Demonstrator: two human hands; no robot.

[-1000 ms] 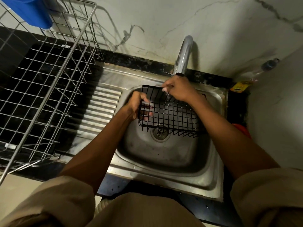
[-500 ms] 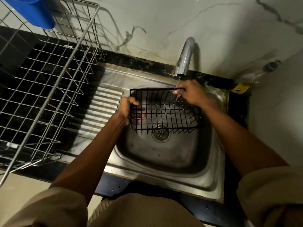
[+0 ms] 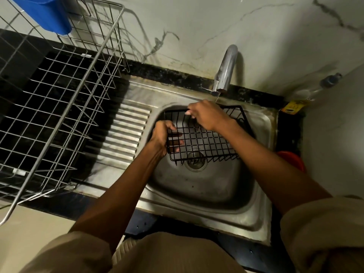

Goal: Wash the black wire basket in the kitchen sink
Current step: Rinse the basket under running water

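Both hands hold the black wire basket (image 3: 206, 134) over the bowl of the kitchen sink (image 3: 197, 194). The left hand (image 3: 162, 137) grips the basket's left end wall, fingers curled through the wires so their tips show inside. The right hand (image 3: 206, 115) curls over the far rim near the middle, thumb and fingers closed on the top wire; its fingertips are hidden behind the rim. The basket sits tilted, its near edge above the drain (image 3: 196, 161) and its far rim just below the spout of the chrome tap (image 3: 225, 71). A thin thread of water may run from the spout, but it is too faint to be sure.

Left of the bowl lies the ribbed drainboard (image 3: 126, 133), and beyond it a large steel wire dish rack (image 3: 59, 107) stands on the dark desk (image 3: 177, 75), cut off by the left edge. A blue plastic container (image 3: 47, 14) hangs at the rack's top, only partly in view. In the right corner stands a clear bottle (image 3: 315, 87) with a yellow label (image 3: 293, 107) beneath it; the print on it cannot be read. A red object (image 3: 293, 160) peeps out behind the right forearm, mostly hidden. Beige sleeves (image 3: 323, 233) fill the bottom.
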